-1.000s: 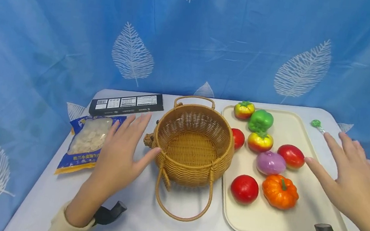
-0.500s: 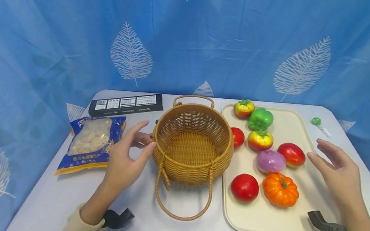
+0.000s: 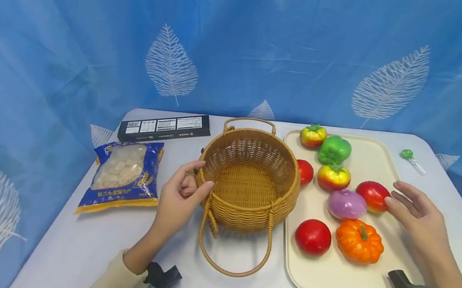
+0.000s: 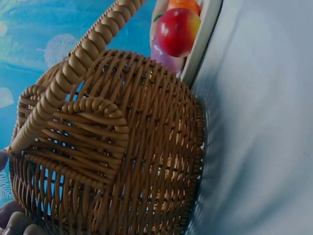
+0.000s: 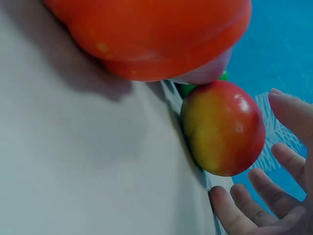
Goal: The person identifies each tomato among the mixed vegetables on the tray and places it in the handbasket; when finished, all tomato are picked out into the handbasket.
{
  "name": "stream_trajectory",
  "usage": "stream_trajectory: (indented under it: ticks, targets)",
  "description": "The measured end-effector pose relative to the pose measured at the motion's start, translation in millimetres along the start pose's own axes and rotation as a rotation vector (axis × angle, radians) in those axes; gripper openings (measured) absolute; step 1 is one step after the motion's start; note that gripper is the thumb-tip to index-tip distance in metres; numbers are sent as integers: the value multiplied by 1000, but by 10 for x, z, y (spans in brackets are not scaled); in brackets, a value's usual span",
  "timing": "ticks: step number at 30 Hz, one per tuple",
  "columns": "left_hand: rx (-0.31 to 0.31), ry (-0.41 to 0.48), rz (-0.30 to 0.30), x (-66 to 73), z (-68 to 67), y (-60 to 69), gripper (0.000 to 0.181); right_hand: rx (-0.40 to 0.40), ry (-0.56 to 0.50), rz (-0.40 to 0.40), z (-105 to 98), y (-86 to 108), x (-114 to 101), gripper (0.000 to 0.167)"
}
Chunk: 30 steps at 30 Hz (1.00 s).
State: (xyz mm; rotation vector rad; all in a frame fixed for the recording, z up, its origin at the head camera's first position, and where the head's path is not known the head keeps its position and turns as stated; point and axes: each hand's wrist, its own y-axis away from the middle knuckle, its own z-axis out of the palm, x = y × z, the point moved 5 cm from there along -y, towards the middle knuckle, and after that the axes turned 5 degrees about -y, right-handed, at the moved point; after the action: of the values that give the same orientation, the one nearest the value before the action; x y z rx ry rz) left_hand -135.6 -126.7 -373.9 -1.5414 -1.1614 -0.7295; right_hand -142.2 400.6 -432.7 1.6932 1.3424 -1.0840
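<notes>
A brown wicker basket [image 3: 248, 219] stands upright mid-table, its front handle folded down toward me. My left hand [image 3: 177, 199] holds the basket's left rim, thumb on the near side and fingers curled at the outer side. In the left wrist view, only bits of its fingers [image 4: 19, 223] show beside the woven wall. Over the tray's right side, my right hand [image 3: 423, 223] reaches toward a red-yellow mango [image 3: 372, 196], fingers spread and bent loosely. The right wrist view shows a small gap between the fingertips and the mango.
The cream tray [image 3: 335, 284] also bears an orange pumpkin [image 3: 359, 242], a purple onion-like vegetable [image 3: 347, 205], a green pepper [image 3: 335, 150], and several red or red-yellow fruits. Left lie a blue food bag [image 3: 125, 174] and a black box [image 3: 164, 128]. A green lollipop [image 3: 412, 160] lies far right.
My left hand has moved right and forward to the basket's rim, its fingers curling. The right hand has come inward and down to beside the mango. The basket and vegetables have stayed put.
</notes>
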Motion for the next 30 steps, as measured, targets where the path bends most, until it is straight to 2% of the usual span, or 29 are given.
stream_trajectory:
  ticks: [7, 10, 14, 24, 30]
  targets:
    - [5, 3, -1, -33, 6, -72, 44, -39, 39, 49, 60, -87, 21, 64]
    - [-5, 9, -5, -47, 6, -80, 44, -62, 110, 61, 127, -105, 31, 70]
    - [-14, 24, -2, -46, 15, -88, 44, -81, 189, 31, 210, -129, 6, 79]
    - [-8, 38, -12, -85, 26, -6, 44, -103, 278, 22, 214, -91, -2, 82]
    - [-10, 63, -13, -75, 42, 13, 46, -96, 274, 51, 209, -48, 10, 85]
